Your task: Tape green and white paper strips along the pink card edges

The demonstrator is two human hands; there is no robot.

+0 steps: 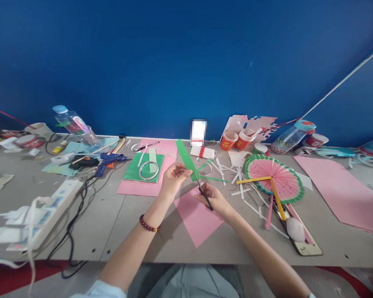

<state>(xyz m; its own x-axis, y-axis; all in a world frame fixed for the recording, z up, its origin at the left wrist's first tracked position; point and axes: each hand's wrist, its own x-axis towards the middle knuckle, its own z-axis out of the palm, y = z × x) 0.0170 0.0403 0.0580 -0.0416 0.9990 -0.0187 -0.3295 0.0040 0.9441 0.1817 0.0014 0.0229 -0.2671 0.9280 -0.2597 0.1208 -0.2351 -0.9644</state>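
My left hand (176, 179) pinches a long green paper strip (184, 154) between thumb and fingers, above the table. In my right hand (215, 198) is a pair of scissors with black handles (206, 199); the blades meet the lower end of the green strip. Two thin green slivers (214, 179) stick out to the right near the blades. Below both hands lies a pink paper sheet (199, 225), set at an angle. To the left, a packet of green paper (132, 169) with a silver ring (148, 170) on it rests on more pink paper.
A watermelon-patterned paper fan (278, 184) lies on the right among white paper scraps (243, 191). Red paper cups (229, 140) and a pixelated phone screen (198, 131) stand by the blue wall. A blue glue gun (110, 161), power strip (54, 211) and cables occupy the left.
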